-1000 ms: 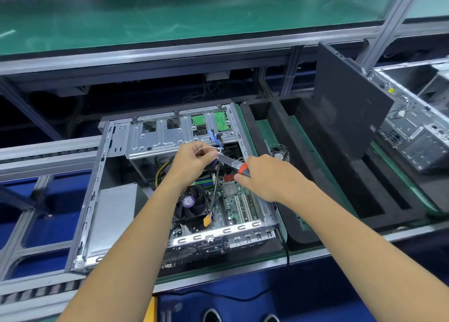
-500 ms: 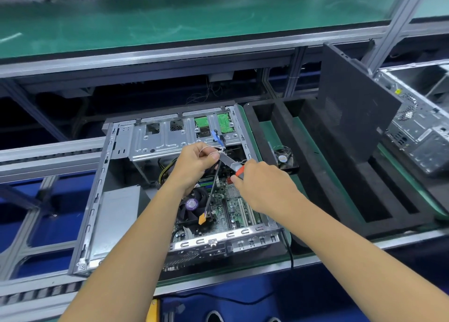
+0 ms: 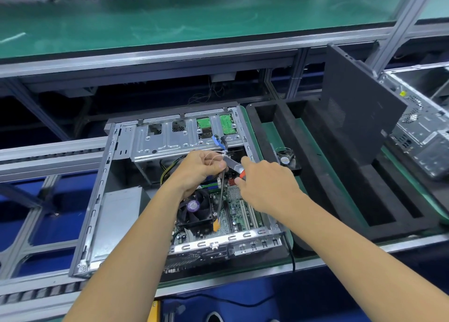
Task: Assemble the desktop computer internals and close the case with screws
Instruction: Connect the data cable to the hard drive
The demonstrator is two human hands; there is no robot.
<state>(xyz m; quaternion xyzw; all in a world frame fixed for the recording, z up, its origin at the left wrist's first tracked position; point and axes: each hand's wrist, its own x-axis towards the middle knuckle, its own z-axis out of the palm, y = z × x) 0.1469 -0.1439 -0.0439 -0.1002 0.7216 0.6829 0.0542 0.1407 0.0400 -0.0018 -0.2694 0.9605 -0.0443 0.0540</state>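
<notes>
Nearest the camera, two bare forearms reach over the rear edge of the open grey steel computer case, which lies on its side on the green-matted conveyor bench with its motherboard, black CPU cooler fan and silver power supply box exposed. Above the board, the right hand wraps its grip round the red handles of a pair of small side cutters, the steel nose pointing up and left toward the left hand. The left hand's grip is a pinch: thumb and fingers hold a thin pale cable tie looped about a grey cable bundle that hangs down to an orange connector near the board. The step in hand looks like trimming the tie's tail, so the person does well to keep the tail pulled taut, set the cutter blades flush against the tie's lock, and keep them clear of the cable jacket and the blue data lead just behind. The offcut could fall onto the board; keeping hold of it would prevent that. Farther back stands the perforated silver drive cage, with green circuit boards showing through. To the right lie a black foam tray, a loose small black fan and a dark side panel leaning upright, not yet fitted.
</notes>
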